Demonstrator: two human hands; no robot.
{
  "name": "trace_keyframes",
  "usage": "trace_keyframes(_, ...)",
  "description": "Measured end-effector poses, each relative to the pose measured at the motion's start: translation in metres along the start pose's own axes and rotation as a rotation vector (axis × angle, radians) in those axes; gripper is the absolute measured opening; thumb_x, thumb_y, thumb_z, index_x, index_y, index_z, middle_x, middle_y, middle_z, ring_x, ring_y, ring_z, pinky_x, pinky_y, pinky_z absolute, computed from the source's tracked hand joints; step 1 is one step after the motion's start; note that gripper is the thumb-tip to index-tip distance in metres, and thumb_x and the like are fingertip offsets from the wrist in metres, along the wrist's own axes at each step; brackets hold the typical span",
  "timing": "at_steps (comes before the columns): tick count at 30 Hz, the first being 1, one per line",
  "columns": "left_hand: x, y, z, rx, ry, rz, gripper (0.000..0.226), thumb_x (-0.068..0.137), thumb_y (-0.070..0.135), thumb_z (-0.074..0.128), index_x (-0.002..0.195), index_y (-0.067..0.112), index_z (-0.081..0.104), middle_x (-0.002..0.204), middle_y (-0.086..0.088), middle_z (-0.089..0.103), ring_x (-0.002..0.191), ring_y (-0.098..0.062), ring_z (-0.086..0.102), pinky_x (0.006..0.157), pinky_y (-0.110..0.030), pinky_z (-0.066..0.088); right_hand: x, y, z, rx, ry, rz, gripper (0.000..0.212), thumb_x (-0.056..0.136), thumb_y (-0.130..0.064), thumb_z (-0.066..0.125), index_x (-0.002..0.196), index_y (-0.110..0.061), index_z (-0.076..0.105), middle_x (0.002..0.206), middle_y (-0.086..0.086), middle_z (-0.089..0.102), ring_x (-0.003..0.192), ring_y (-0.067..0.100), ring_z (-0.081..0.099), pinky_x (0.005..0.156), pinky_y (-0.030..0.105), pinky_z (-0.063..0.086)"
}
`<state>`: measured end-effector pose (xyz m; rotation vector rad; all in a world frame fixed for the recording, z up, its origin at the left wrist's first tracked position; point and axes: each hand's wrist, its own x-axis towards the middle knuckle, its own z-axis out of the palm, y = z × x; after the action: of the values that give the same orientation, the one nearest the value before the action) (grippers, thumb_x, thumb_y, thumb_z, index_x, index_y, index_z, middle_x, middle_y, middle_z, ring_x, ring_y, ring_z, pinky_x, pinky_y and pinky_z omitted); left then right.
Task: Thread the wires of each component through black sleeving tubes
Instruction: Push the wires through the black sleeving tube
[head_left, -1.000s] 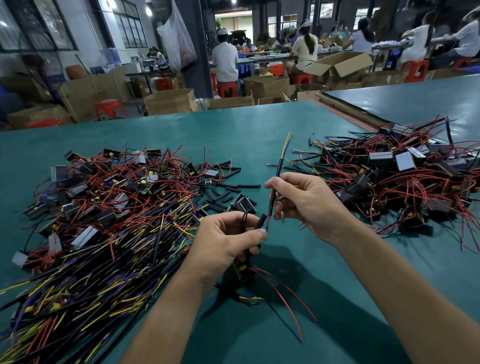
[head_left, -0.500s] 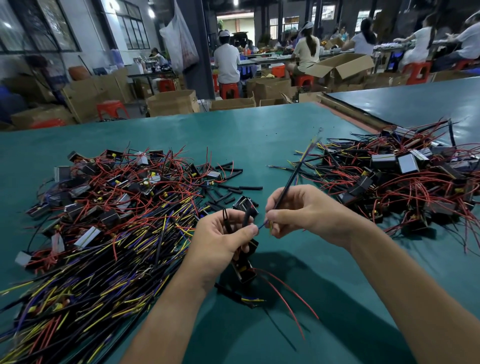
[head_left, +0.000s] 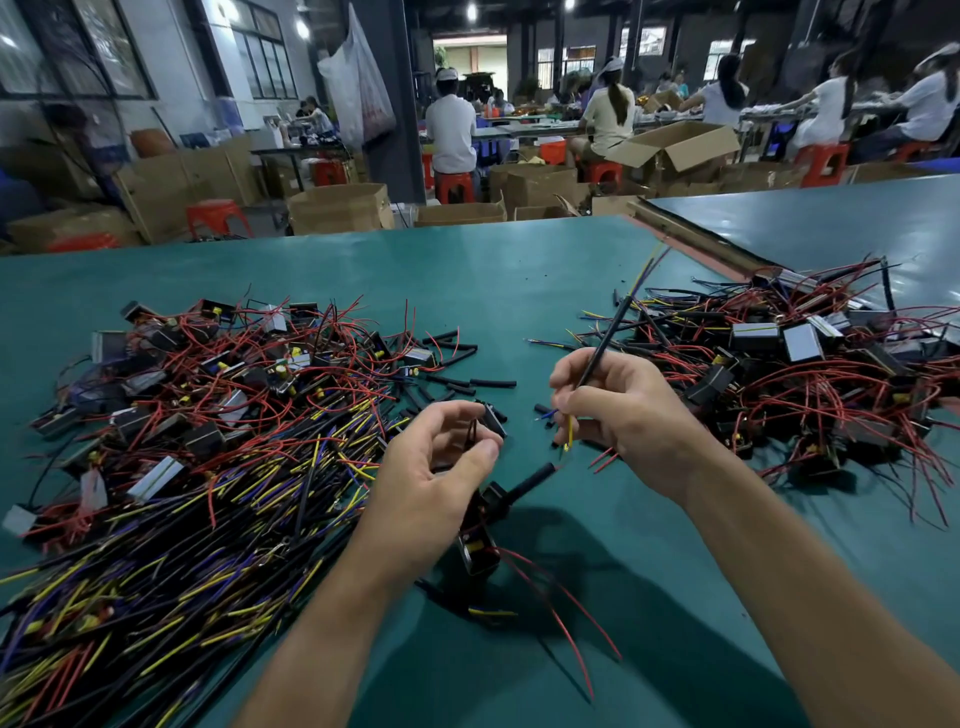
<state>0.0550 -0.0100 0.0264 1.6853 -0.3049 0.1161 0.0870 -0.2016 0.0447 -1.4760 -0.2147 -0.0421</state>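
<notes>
Now the right hand (head_left: 618, 415) pinches a sleeve (head_left: 605, 338) up-right of the component (head_left: 478, 548); the left hand (head_left: 441, 467), over the component, curls on a black loop (head_left: 472, 431). Splayed yellow and blue tips (head_left: 569, 435) could snag the tube (head_left: 531, 480) mouth or buckle.

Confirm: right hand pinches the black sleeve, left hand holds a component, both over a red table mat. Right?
Not quite. The head view shows the table mat is teal green, not red. The rest holds: the right hand pinches the black sleeve and the left hand holds a component over it.
</notes>
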Motion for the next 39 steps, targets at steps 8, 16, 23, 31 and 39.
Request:
trace_keyframes(8,-0.001,0.005,-0.004,-0.094,0.108,0.027,0.009,0.090,0.001,0.061,0.090,0.009,0.057,0.079,-0.004,0.076,0.062,-0.017,0.071,0.046,-0.021,0.051,-0.001,0.002,0.000,0.028,-0.077,-0.012,0.021,0.085,0.009,0.061,0.080,-0.011,0.062,0.065,0.005,0.063,0.057,0.015,0.057,0.056,0.025,0.054)
trace_keyframes(16,-0.002,0.006,-0.002,-0.233,0.047,-0.053,0.013,0.080,0.024,0.067,0.079,0.012,0.071,0.078,-0.003,0.075,0.065,-0.013,0.068,0.049,-0.020,0.051,-0.007,0.003,0.012,0.163,-0.200,-0.004,0.008,0.073,-0.003,0.067,0.076,-0.010,0.064,0.068,0.008,0.065,0.052,0.013,0.056,0.054,0.024,0.053)
trace_keyframes(23,-0.004,0.008,-0.002,-0.221,0.094,0.025,0.012,0.063,0.022,0.077,0.075,0.022,0.075,0.067,-0.007,0.072,0.051,-0.017,0.065,0.041,-0.019,0.044,-0.009,0.003,0.015,0.126,-0.227,-0.032,0.010,0.072,-0.010,0.078,0.074,-0.016,0.071,0.072,0.010,0.067,0.056,0.014,0.056,0.057,0.025,0.052)
trace_keyframes(31,-0.005,0.010,0.000,-0.176,0.115,-0.004,0.008,0.078,0.019,0.074,0.079,0.026,0.078,0.074,-0.004,0.075,0.055,-0.016,0.068,0.040,-0.019,0.044,-0.011,0.001,0.019,-0.026,-0.180,-0.077,0.006,0.073,-0.010,0.071,0.070,-0.014,0.072,0.060,0.006,0.064,0.055,0.013,0.056,0.056,0.022,0.051)
trace_keyframes(39,-0.005,0.011,0.000,-0.238,0.035,-0.038,0.009,0.075,0.020,0.073,0.081,0.019,0.078,0.079,-0.009,0.075,0.057,-0.018,0.068,0.040,-0.019,0.044,-0.011,0.000,0.018,-0.047,-0.221,-0.055,0.013,0.069,-0.006,0.072,0.065,-0.017,0.067,0.063,0.001,0.064,0.054,0.012,0.057,0.055,0.022,0.050)
